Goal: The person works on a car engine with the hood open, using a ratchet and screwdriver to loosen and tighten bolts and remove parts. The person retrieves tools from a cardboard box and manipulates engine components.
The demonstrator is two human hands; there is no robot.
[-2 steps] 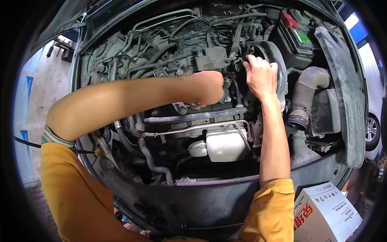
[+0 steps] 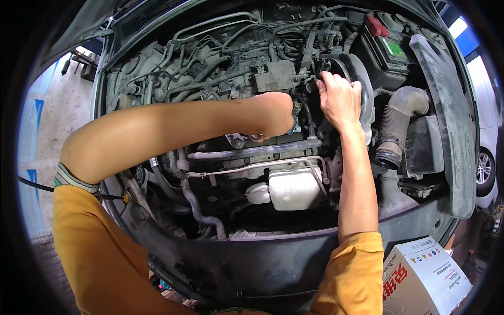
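My left hand (image 2: pixel 274 114) is closed over the middle of a dusty car engine (image 2: pixel 247 63), its fingers curled out of sight beneath it. Just past the knuckles shows a small dark blue-grey part with a connector (image 2: pixel 297 119); what the fingers grip is hidden. My right hand (image 2: pixel 341 100) is farther right, fingertips bent down and pressed together among dark fittings beside a curved black cover (image 2: pixel 361 76). Whatever lies between those fingertips cannot be made out. In front of the left hand runs a grey metal pipe (image 2: pixel 257 151).
A battery (image 2: pixel 388 52) with a red terminal cap stands at the back right. Nearby are a ribbed air intake hose (image 2: pixel 394 123) and a long grey trim panel (image 2: pixel 446 131). A pale heat shield (image 2: pixel 295 189) lies toward the front. At lower right sits a cardboard box (image 2: pixel 428 273).
My left hand has shifted very slightly to the right. The right hand stays where it was.
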